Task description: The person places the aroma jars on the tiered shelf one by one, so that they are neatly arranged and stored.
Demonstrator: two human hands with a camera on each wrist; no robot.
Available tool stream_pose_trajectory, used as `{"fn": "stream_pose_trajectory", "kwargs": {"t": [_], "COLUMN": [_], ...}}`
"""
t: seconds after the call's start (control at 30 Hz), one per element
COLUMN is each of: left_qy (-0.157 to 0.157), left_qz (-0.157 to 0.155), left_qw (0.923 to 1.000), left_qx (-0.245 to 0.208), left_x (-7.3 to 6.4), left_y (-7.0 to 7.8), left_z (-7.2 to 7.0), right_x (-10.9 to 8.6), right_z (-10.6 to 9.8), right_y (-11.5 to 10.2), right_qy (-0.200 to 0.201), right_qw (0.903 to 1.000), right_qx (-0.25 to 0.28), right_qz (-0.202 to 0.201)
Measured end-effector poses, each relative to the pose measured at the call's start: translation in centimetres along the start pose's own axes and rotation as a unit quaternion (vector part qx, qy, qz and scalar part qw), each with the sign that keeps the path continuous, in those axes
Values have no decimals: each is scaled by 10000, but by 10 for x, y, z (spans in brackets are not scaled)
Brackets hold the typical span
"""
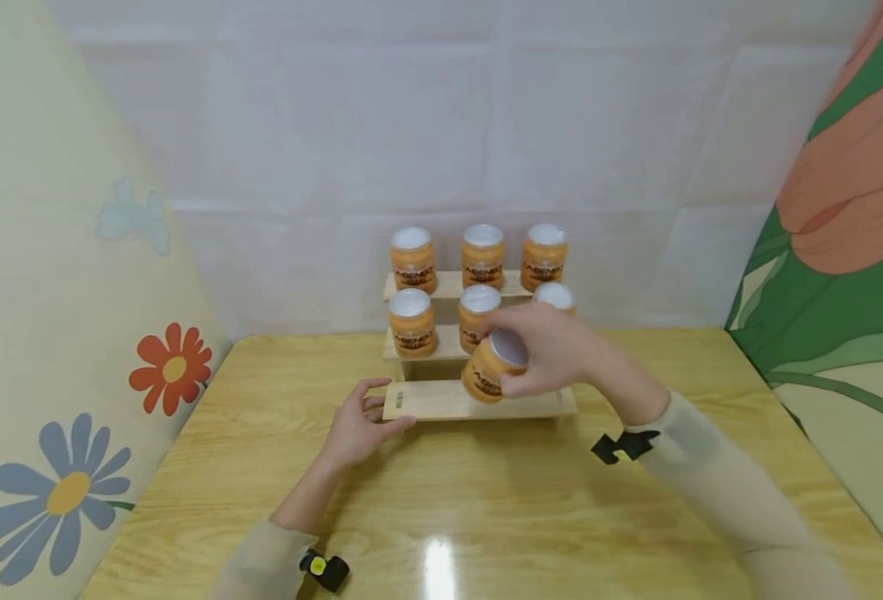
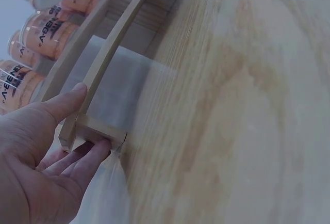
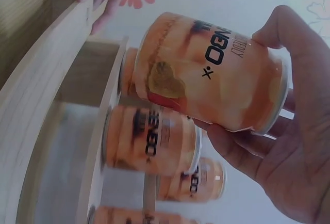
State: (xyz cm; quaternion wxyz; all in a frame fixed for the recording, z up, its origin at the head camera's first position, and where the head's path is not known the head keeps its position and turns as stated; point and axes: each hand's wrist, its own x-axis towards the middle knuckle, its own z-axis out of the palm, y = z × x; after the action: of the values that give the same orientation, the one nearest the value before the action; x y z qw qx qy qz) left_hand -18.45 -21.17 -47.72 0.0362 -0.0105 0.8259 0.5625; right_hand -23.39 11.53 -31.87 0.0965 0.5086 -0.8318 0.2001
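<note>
A three-tier wooden display rack (image 1: pixel 441 403) stands on the table. My right hand (image 1: pixel 554 348) grips an orange can (image 1: pixel 486 371) with a silvery lid, tilted, over the bottom tier; the right wrist view shows thumb and fingers around the can's lid end. With my left hand (image 1: pixel 355 425) I hold the left end of the bottom tier; in the left wrist view the thumb lies on its front edge and the fingers at the end support below. Three like cans, such as the left one (image 1: pixel 413 325), stand on the middle tier, the right one partly hidden by my right hand.
Three more orange cans, among them the middle one (image 1: pixel 482 258), stand on the top tier. Behind the rack hangs a white cloth (image 1: pixel 321 167). Flower-printed panels flank the wood-grain table (image 1: pixel 531 517) on both sides.
</note>
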Motion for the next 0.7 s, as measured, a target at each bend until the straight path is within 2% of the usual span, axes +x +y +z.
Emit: {"fn": "stream_pose_trajectory", "kwargs": {"t": [0.23,0.47,0.7], "left_qy": [-23,-33,-54], "left_qz": [64,145,178], "left_qw": [10000,9999,9998], "left_qx": [-18,18,-96], "left_x": [3,0,2], "left_y": [1,1,0], "left_z": [1,1,2], "right_x": [25,45,56], "right_z": [12,30,46], "right_y": [-13,-19,-22], "right_qy": [111,238,68], "right_qw": [9997,9980,9995], "right_qx": [88,429,203], "right_qz": [-186,-396,-239]}}
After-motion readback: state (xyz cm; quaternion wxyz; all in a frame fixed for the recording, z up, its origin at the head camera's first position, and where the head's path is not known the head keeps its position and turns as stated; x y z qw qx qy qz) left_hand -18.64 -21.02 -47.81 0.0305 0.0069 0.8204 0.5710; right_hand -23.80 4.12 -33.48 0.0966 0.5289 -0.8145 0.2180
